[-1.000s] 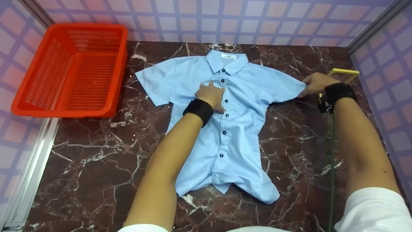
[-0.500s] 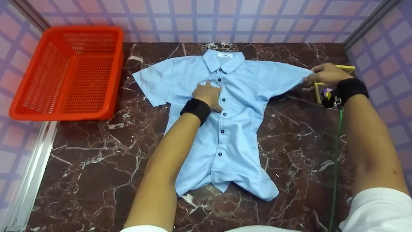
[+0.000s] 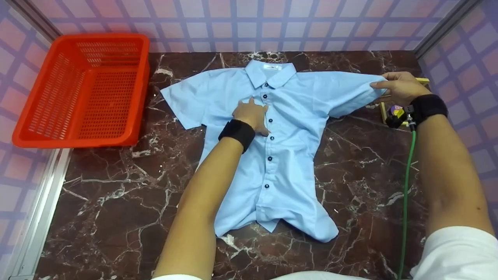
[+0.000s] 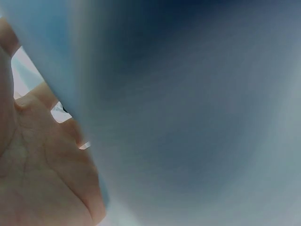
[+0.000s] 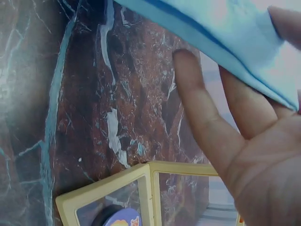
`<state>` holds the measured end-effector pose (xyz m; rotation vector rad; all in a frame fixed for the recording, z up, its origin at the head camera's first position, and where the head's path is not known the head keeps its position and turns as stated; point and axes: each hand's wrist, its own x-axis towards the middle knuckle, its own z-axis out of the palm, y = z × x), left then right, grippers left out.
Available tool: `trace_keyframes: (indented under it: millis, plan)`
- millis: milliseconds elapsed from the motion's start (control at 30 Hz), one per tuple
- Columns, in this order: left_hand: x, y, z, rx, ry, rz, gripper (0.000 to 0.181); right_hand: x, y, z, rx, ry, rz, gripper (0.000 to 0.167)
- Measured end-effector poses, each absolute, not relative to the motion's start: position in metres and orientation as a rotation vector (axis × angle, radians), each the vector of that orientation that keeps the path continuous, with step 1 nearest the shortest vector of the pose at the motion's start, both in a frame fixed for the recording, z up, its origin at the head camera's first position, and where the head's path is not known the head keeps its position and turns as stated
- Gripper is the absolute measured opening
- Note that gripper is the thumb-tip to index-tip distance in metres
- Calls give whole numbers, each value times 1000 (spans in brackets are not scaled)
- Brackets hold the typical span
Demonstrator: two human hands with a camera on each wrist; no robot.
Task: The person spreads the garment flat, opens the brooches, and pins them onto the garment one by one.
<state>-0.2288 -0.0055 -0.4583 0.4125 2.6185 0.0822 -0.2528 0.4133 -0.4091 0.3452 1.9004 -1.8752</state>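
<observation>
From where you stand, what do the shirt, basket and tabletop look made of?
Shirt: matte woven fabric, judging by its soft creases; exact fibre can't be told.
Basket: likely moulded plastic, slightly shiny, with even red colour and slotted walls.
Tabletop: polished marble or a marble-look surface, given pale veins on dark brown; can't tell which.

Before me lies dark red-brown marble (image 3: 116, 210), veined white. I face a back wall (image 3: 291, 25) checked in lilac, pink and white, with matching side walls (image 3: 465, 68), grey corner posts (image 3: 447, 25) and, leftward, a silvery rail (image 3: 43, 210).
</observation>
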Motion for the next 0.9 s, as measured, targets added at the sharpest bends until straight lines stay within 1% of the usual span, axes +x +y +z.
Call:
trace_keyframes:
  millis: [167,233,333,433,633,900]
  plan:
    - [-230,-5,-458,406,2610,79,95,-258,415,-411,440,2099,-1641,38]
    - [-230,-5,-458,402,2607,80,95,-259,415,-413,433,2218,-1534,48]
    - [-230,-5,-459,400,2609,77,95,-259,413,-417,407,2462,-1297,57]
    - [-229,-5,-460,392,2622,72,95,-259,405,-422,444,2676,-1063,63]
    - [-227,-4,-461,376,2639,84,95,-266,386,-428,661,2814,-917,62]
    - [-226,-4,-461,374,2645,97,93,-276,374,-441,961,2802,-1199,53]
